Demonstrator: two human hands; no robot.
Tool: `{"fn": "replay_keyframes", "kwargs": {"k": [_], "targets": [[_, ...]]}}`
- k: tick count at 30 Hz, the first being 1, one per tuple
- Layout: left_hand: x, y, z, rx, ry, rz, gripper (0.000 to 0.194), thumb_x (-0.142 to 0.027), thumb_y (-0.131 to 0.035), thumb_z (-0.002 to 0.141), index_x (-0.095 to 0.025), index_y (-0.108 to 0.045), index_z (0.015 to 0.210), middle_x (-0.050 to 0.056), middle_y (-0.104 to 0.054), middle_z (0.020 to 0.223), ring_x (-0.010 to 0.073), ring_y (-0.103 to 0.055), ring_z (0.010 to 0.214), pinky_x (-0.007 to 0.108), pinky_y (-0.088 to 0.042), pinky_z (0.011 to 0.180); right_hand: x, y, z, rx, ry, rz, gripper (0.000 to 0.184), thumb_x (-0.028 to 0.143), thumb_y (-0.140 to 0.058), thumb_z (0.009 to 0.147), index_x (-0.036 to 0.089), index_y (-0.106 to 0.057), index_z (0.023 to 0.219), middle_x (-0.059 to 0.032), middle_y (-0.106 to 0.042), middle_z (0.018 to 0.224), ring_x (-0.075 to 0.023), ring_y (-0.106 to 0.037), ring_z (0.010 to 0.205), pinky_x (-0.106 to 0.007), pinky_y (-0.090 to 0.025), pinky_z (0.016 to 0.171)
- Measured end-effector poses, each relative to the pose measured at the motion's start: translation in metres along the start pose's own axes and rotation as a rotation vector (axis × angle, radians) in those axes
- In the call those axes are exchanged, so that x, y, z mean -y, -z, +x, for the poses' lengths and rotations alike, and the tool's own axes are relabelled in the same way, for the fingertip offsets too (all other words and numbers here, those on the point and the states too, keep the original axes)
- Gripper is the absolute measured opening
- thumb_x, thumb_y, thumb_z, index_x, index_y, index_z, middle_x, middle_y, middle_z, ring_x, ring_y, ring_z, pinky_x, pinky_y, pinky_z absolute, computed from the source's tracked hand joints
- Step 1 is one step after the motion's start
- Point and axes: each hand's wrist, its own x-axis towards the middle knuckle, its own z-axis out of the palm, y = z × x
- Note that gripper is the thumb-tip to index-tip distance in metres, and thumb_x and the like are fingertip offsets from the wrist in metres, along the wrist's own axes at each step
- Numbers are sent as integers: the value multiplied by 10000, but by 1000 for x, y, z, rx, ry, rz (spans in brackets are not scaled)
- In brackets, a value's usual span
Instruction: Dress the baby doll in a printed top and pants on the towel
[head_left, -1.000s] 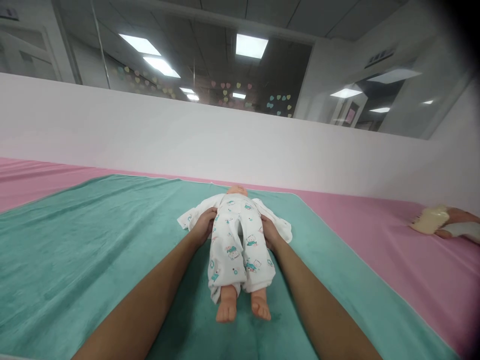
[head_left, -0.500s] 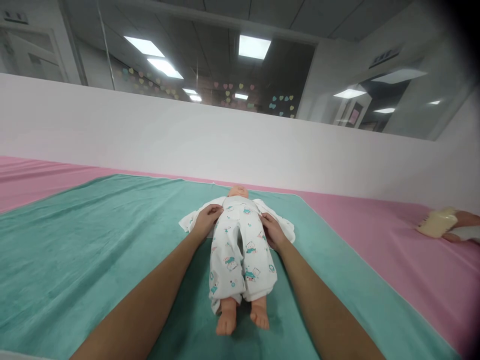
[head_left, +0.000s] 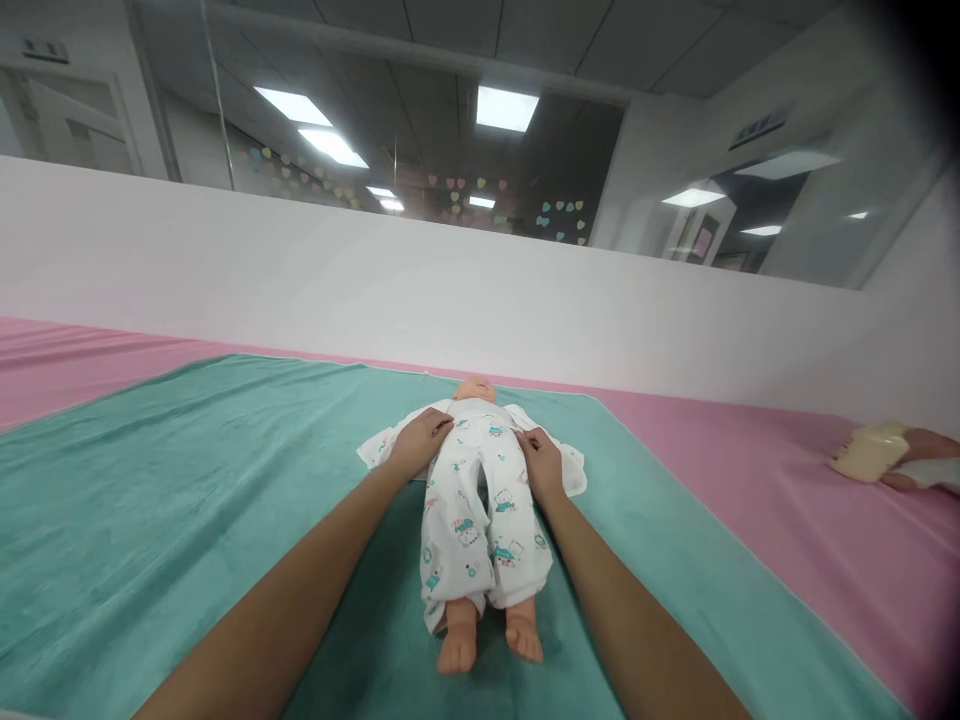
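Note:
A baby doll [head_left: 476, 389] lies on its back in front of me, its head away from me and its bare feet nearest. It wears white trousers [head_left: 454, 510] printed with small teal and pink figures. A white printed top [head_left: 377, 447] spreads out on both sides of its body. My left hand [head_left: 421, 441] is closed at the left side of the trousers' waist, fingers pinched on the cloth. On the opposite side, my right hand [head_left: 541, 461] pinches the waist edge with curled fingers. The fingertips of both hands are partly hidden.
Under the doll lies a teal blanket [head_left: 247, 480] on a pink sheet [head_left: 757, 450]. A low white wall [head_left: 480, 310] with glass above stands behind. At the far right, a pale yellow item [head_left: 870, 452] lies against a partly visible, skin-coloured doll.
My left hand has shifted slightly inward over the waist, and my right hand has turned more upright with its fingers curled tighter. The doll lies almost unchanged; the view tilts slightly.

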Motion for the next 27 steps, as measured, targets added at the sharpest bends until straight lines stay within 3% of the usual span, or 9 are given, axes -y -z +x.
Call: {"fn": "replay_keyframes", "kwargs": {"k": [3, 11, 17, 27], "targets": [[0, 0, 2, 22, -24, 107, 309, -337, -343, 926, -206, -623, 935, 37, -622, 1007, 187, -551, 947, 287, -404, 820, 1, -2, 0, -21, 39, -48, 334, 511, -501, 794, 204, -498, 661, 29, -526, 655, -152, -438, 659, -268, -324, 634], [2, -11, 13, -1, 121, 126, 296, -384, -370, 918, -207, -580, 808, 41, -633, 776, 207, -566, 753, 275, -351, 629, -11, -7, 14, -25, -50, -101, 341, 516, -521, 765, 217, -426, 633, 45, -429, 599, -149, -397, 620, -271, -300, 595], [12, -18, 16, -62, 259, 68, 278, -354, -310, 939, -215, -551, 946, 54, -641, 779, 217, -586, 729, 267, -345, 594, -15, -11, 20, 40, -53, -93, 384, 569, -504, 747, 221, -411, 614, 39, -419, 591, -152, -380, 618, -275, -308, 598], [10, -29, 11, -60, 360, 42, 316, -380, -300, 932, -198, -558, 925, 98, -652, 823, 258, -590, 773, 294, -348, 607, -28, -16, 37, 65, -154, -171, 374, 490, -553, 623, 228, -351, 447, 36, -404, 461, -143, -345, 520, -277, -253, 509]]}}
